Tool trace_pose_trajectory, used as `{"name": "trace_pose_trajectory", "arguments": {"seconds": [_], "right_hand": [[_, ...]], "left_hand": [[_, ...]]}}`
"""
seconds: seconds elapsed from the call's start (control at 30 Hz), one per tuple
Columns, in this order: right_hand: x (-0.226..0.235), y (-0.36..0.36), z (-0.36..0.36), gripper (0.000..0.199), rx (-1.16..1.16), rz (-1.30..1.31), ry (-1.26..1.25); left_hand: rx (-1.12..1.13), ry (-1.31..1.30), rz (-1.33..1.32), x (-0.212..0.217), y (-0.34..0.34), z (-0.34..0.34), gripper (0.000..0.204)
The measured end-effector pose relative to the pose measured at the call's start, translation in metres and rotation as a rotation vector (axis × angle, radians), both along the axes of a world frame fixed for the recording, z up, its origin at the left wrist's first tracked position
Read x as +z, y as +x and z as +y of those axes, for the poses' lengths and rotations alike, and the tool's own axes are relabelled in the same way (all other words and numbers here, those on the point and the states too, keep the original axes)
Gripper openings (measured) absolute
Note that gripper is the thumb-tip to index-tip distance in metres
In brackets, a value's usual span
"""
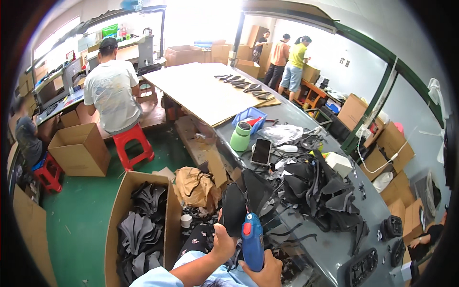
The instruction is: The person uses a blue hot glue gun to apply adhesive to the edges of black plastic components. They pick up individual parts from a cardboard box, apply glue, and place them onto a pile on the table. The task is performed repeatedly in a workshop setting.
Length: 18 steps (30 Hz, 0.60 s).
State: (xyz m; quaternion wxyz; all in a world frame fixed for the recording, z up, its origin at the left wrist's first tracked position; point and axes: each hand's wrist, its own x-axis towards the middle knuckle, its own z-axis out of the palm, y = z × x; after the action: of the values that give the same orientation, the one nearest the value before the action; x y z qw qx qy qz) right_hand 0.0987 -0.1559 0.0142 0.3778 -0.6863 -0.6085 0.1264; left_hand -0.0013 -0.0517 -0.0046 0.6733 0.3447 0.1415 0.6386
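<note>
My left hand (224, 246) is closed on the lower edge of a black fabric piece (233, 213), thumb pointing up. Just right of it, my right hand (264, 271) is wrapped round the lower end of a blue handheld power tool (253, 244) with a red button. The tool points away from me toward the black material, and its working end is hidden there. A larger black sheet (256, 189) stands behind the held piece, against the table edge. Below my hands, dark scraps lie about my lap.
An open cardboard box (173, 229) of black cut pieces (136, 229) stands at my left. On the grey table (330, 258) are a black material heap (315, 191), a phone (261, 151), a green bottle (240, 137) and a blue basket (251, 116). A co-worker (114, 91) sits on a red stool (131, 143).
</note>
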Motion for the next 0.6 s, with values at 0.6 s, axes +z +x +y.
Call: {"name": "trace_pose_trajectory", "arguments": {"seconds": [0.6], "right_hand": [[-0.016, 0.035, 0.025, 0.045, 0.089, 0.044, 0.093]], "left_hand": [[0.061, 0.213, 0.378, -0.038, 0.021, 0.014, 0.087]]}}
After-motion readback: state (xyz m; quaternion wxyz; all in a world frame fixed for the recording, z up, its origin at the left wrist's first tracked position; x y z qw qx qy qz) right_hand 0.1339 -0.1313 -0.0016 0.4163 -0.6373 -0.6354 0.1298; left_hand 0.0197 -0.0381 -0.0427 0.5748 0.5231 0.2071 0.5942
